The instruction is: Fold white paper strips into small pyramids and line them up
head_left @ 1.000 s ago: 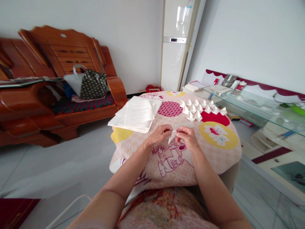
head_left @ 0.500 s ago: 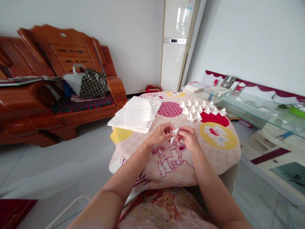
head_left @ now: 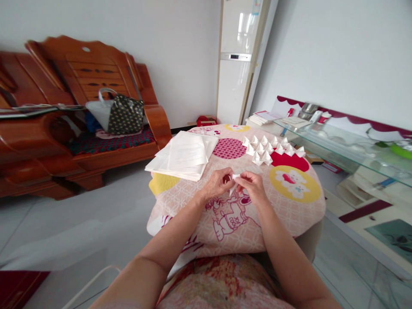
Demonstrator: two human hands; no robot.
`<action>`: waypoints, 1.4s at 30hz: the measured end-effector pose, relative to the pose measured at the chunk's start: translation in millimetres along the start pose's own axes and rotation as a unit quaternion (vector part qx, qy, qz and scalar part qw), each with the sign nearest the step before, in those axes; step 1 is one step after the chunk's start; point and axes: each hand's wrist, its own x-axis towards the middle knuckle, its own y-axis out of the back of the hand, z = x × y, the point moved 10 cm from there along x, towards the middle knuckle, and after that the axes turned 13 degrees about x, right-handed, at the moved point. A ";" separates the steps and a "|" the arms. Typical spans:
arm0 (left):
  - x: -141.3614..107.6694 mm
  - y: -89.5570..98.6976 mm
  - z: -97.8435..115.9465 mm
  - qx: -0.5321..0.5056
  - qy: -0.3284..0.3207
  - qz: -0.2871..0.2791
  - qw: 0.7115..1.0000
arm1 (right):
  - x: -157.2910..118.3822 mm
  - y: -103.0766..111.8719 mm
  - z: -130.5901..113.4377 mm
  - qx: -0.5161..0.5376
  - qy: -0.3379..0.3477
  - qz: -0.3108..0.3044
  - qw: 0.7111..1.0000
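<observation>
Above our lap, in patterned clothing (head_left: 222,283), we pinch a small piece of folded white paper (head_left: 235,176) between both hands, just over the near half of a round table. The thumb and fingers of our left hand (head_left: 219,182) grip one side of it, those of our right hand (head_left: 252,185) the other, with one point hanging down between them. Beneath lies a pink tablecloth (head_left: 175,197) printed with cartoon figures. Beyond our left hand sits a stack of white sheets (head_left: 188,154); beyond our right, pointed paper shapes (head_left: 260,148) stand clustered. Farther off, a bag (head_left: 126,113) rests on a wooden chair (head_left: 157,124) at left, a glass shelf (head_left: 350,143) runs at right, and a tall white unit (head_left: 234,88) stands behind.
</observation>
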 end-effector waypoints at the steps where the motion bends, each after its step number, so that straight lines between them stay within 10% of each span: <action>1: -0.1 0.5 1.0 0.007 -0.002 0.004 1.000 | -0.3 -0.3 -1.4 -0.013 0.006 -0.001 1.000; 42: -0.9 -2.0 -2.7 0.076 0.013 0.013 0.997 | -4.4 -3.3 -21.3 -0.171 0.105 0.038 0.979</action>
